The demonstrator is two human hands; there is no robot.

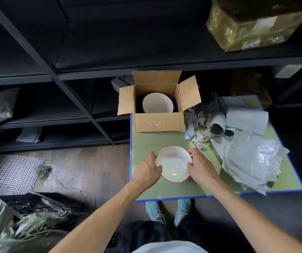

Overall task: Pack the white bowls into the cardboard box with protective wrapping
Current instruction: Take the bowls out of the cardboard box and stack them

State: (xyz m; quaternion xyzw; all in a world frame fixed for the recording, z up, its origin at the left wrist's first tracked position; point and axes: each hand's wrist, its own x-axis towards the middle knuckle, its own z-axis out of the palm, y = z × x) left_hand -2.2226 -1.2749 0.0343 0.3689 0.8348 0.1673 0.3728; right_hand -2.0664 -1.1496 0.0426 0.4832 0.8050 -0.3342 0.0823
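Note:
A white bowl with a red rim [173, 164] is upright over the green table [183, 189], near its front edge. My left hand [147, 170] grips its left rim, thumb inside. My right hand [200, 166] grips the right rim the same way. Behind it stands an open cardboard box [160, 122] at the table's back left corner, flaps spread. Inside the box a white rolled liner or bowl [157, 103] shows. A heap of wrapping sheets and bubble wrap [252, 157] lies to the right of the bowl.
Rolled foam and crumpled cloth [217, 123] lie beside the box. Dark shelving [91, 70] rises behind, with a taped parcel [254, 24] on top. A mesh mat [8, 172] and a crate with straw [31, 212] cover the floor at left. My feet [168, 209] stand under the table's front edge.

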